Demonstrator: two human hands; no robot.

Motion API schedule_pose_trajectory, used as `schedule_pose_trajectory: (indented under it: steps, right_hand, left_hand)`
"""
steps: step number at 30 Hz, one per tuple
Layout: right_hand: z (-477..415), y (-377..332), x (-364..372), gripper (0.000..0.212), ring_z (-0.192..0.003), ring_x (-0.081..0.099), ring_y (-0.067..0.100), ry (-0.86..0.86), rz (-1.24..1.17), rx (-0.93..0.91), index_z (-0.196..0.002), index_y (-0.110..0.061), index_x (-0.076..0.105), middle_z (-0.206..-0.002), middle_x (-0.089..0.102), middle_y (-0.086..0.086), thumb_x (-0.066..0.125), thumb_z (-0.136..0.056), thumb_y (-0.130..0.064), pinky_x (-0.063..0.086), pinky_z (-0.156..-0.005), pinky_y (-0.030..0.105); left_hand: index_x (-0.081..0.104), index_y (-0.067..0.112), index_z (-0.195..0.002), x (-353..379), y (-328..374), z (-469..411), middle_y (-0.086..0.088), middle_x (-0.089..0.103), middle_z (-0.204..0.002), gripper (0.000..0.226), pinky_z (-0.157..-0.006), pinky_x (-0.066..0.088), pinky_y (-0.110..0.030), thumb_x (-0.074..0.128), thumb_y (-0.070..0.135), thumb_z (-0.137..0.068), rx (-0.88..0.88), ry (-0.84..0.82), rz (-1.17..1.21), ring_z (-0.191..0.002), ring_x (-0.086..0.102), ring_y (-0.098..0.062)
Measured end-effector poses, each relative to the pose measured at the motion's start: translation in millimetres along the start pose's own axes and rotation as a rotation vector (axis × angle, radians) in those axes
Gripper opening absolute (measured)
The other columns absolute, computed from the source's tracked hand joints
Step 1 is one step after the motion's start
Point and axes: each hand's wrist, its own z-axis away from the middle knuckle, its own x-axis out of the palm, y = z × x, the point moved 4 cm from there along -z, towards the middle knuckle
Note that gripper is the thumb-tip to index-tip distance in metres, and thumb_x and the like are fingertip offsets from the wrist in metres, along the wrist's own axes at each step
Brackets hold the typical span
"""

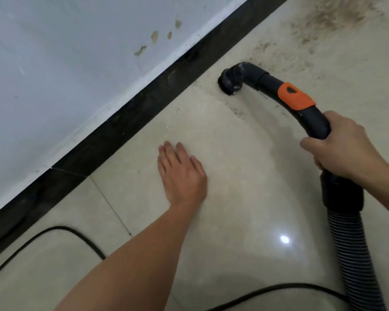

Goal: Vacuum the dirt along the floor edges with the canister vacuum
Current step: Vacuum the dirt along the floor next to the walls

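Hands: two, bare.
Right hand (341, 149): wrapped round curved black plastic handle (313, 118); one orange collar (295, 96).
Left hand (182, 173): fingers straight, flat on glossy beige floor (245, 180).
Nozzle (230, 80): one round bristle brush, on floor near black baseboard (121, 129).
Hose (355, 248): one, ribbed.
Dirt (323, 21): brown gritty scatter beyond nozzle.
Cord (76, 234): two black stretches.

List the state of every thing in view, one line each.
left hand: fingers straight, palm down over the floor.
right hand: grips the vacuum handle.
brush nozzle: down on the floor, close to the skirting, not touching it.
hose: joined to the handle, runs off the bottom edge.
dirt: spread on the floor beyond the nozzle, not yet vacuumed.
cord: lies loose on the floor.
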Motion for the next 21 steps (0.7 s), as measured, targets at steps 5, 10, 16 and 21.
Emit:
schedule_pose_trajectory:
  steps: [5,10,16,21]
  right_hand:
    - [-22,-36,14,0.022,-0.062,0.062,0.031,-0.019,-0.018,-0.022,-0.092,-0.016,0.051,-0.07,0.061,0.013,0.065,-0.076,-0.021,0.05,-0.058,0.037]
    - [-19,-47,21,0.023,-0.061,0.061,0.031,-0.083,-0.007,-0.051,-0.092,-0.018,0.05,-0.069,0.06,0.009,0.066,-0.075,-0.022,0.053,-0.062,0.041]
    - [-8,-60,15,0.027,-0.062,0.06,0.033,-0.144,0.041,-0.083,-0.091,-0.021,0.047,-0.068,0.06,0.011,0.068,-0.075,-0.023,0.05,-0.06,0.041]
    - [-2,-71,13,0.028,-0.059,0.056,0.03,-0.232,0.087,-0.154,-0.086,-0.024,0.044,-0.063,0.055,0.002,0.07,-0.074,-0.021,0.048,-0.056,0.04]
  left_hand:
    - [0.036,0.004,-0.145,1,0,-1,-0.022,0.024,-0.156,0.054,-0.12,0.011,-0.043,0.032,0.031,-0.098,-0.007,-0.024,-0.021,-0.146,0.016,-0.035]
    - [0.035,0.005,-0.146,0,0,-1,-0.02,0.022,-0.157,0.056,-0.12,0.009,-0.043,0.029,0.033,-0.098,-0.022,-0.057,-0.02,-0.147,0.014,-0.034]
    - [0.038,0.005,-0.145,-5,2,-2,-0.02,0.025,-0.156,0.057,-0.119,0.014,-0.044,0.026,0.034,-0.097,-0.044,-0.077,-0.029,-0.145,0.018,-0.034]
    - [0.041,0.003,-0.141,-6,3,-3,-0.021,0.029,-0.154,0.057,-0.118,0.018,-0.046,0.024,0.033,-0.096,-0.053,-0.075,-0.024,-0.144,0.024,-0.036]
